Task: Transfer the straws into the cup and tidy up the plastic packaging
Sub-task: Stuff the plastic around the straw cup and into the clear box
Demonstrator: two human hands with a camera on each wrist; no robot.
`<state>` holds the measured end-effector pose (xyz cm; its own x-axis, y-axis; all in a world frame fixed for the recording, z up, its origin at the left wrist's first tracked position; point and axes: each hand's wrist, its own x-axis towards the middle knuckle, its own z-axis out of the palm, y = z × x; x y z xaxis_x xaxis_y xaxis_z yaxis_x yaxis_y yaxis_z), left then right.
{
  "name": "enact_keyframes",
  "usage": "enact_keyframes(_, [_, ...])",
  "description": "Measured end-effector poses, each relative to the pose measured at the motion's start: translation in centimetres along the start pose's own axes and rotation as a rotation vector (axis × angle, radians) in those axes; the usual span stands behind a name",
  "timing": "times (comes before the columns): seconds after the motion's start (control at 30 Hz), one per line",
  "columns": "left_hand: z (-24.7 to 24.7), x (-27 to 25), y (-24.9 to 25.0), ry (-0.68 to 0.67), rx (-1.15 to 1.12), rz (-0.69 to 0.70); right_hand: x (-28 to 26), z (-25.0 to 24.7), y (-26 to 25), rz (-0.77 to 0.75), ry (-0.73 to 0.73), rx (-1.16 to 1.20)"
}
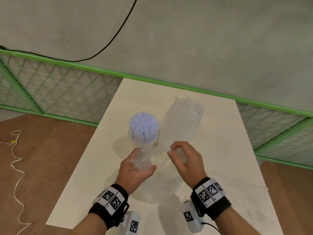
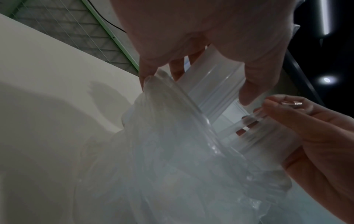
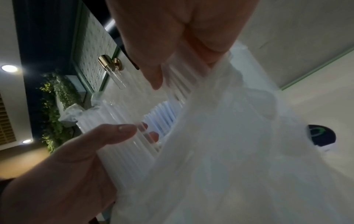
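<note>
Pale blue-white straws (image 1: 144, 128) fanned upright in a clear cup (image 1: 143, 146) over the white table (image 1: 228, 150) — left hand (image 1: 137, 168) gripping it, right hand (image 1: 184, 158) bunching filmy, crinkled plastic packaging (image 1: 184, 116).

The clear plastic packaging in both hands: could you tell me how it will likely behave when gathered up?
The plastic packaging looks thin and floppy, billowing upward and crumpling where the left hand and right hand grip it. Probably very light and slippery, so it may spring open unless squeezed.
</note>
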<state>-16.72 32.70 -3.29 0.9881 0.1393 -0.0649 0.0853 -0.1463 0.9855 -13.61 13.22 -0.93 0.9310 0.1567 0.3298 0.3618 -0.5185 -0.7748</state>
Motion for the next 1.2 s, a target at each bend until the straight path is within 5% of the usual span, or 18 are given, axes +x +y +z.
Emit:
enact_keyframes(0.23, [0.0, 0.2, -0.1, -0.003, -0.001, 0.014, 1.1, 0.0, -1.1, 0.030, -0.047, 0.059])
enact_keyframes(0.5, [-0.3, 0.6, -0.2, -0.021, 0.104, 0.062, 9.3, -10.3, -8.4, -0.240, 0.437, 0.315])
enact_keyframes(0.63, [-0.3, 0.7, -0.4, -0.033, 0.128, 0.056, 12.9, -13.1, -8.5, -0.278, 0.528, 0.401])
enact_keyframes(0.9, [-0.5, 0.5, -0.3, -0.032, 0.055, 0.009, 15.6, -10.4, -3.0, -0.100, 0.316, 0.206])
enact_keyframes(1.2, [-0.4, 0.2, -0.1, -0.043, -0.018, -0.038, 15.9, -7.4, 1.1, -0.325, -0.135, -0.456])
